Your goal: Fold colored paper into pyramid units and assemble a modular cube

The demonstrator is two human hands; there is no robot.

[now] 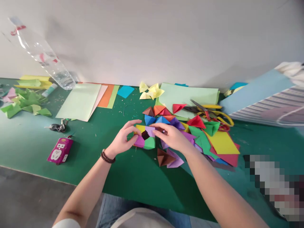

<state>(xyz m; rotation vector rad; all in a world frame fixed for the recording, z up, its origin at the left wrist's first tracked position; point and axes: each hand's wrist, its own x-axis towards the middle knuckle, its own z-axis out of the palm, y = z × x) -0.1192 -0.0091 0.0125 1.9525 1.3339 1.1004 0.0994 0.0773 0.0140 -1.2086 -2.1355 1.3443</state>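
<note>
Between my hands is a multicoloured folded-paper origami piece (149,143), with yellow, lilac, magenta and green sides around a dark opening. My left hand (123,138) pinches its left side between thumb and fingers. On the upper right, the thumb and forefinger of my right hand (171,135) close on the lilac part. Just beyond and beside my right hand lies a pile of folded paper units, among them a blue one (162,120), a red one (196,121) and a green one (200,139). Nearer to me rest a brown unit (164,158) and a lilac one (175,159).
Scissors (219,114) with yellow handles lie by paper sheets (190,93). A plastic bottle (48,58) leans on the wall, near more sheets (79,99) and green scraps (29,99). Keys (59,126), a magenta box-shaped item (60,150) and a paper bag (261,95) also stand around.
</note>
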